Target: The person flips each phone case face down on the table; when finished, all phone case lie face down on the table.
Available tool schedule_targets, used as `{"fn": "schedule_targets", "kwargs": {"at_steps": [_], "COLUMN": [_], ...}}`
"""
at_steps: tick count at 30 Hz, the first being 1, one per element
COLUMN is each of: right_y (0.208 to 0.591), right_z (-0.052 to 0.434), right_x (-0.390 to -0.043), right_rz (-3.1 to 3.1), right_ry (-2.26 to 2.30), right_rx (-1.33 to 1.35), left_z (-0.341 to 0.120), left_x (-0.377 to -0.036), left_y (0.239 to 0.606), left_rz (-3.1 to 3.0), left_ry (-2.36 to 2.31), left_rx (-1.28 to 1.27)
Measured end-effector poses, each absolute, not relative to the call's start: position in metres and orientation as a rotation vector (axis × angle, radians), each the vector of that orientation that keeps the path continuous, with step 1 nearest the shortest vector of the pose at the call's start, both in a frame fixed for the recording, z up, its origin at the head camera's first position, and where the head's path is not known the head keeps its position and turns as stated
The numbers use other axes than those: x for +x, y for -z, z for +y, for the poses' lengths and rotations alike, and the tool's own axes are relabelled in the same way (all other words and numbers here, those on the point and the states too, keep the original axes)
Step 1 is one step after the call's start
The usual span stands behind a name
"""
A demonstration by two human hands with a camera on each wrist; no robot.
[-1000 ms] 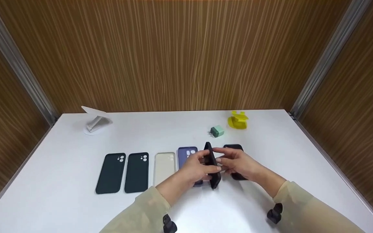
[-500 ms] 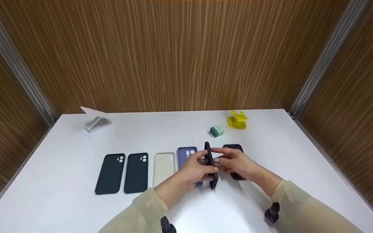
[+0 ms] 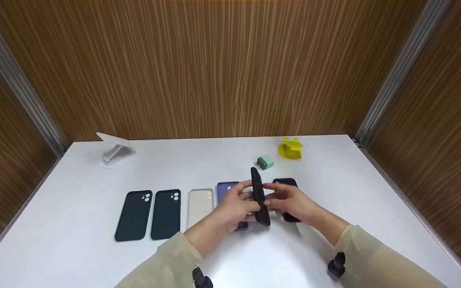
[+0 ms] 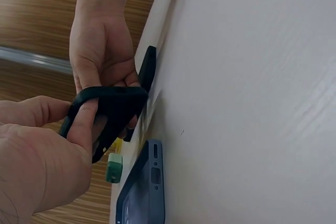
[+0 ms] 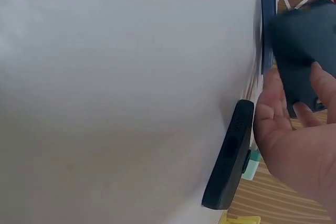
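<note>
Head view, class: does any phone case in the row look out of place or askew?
One does: the black phone case stands on edge above the white table, held between left hand and right hand; the two dark green cases lie flat.

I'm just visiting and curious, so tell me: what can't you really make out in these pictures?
- Purple case: head view, lower half hidden behind the left hand.
- Black phone on the table: head view, mostly covered by the right hand.
- Held black case: seen edge-on; its faces don't show.
- Green charger: too small for detail.
</note>
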State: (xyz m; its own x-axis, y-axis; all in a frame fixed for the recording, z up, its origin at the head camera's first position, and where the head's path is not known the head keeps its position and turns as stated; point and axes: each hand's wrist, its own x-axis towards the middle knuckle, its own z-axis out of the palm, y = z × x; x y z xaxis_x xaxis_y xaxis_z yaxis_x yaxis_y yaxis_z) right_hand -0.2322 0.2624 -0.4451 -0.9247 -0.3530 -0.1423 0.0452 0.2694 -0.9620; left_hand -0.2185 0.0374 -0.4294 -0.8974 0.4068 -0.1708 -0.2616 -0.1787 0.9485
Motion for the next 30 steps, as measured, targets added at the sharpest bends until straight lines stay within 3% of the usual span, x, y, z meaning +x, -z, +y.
{"fn": "schedule_targets", "kwargs": {"at_steps": [30], "right_y": [0.431], "right_z": [0.27], "right_x": [-0.231], "right_rz": [2.418], "right_ry": [1.673], "right_rx": [-0.113], "left_z": [0.027], "left_x": [-0.23], "left_y": [0.442], "left_rz": [1.924], "left_ry": [-2.048], "left_rx": [0.251]}}
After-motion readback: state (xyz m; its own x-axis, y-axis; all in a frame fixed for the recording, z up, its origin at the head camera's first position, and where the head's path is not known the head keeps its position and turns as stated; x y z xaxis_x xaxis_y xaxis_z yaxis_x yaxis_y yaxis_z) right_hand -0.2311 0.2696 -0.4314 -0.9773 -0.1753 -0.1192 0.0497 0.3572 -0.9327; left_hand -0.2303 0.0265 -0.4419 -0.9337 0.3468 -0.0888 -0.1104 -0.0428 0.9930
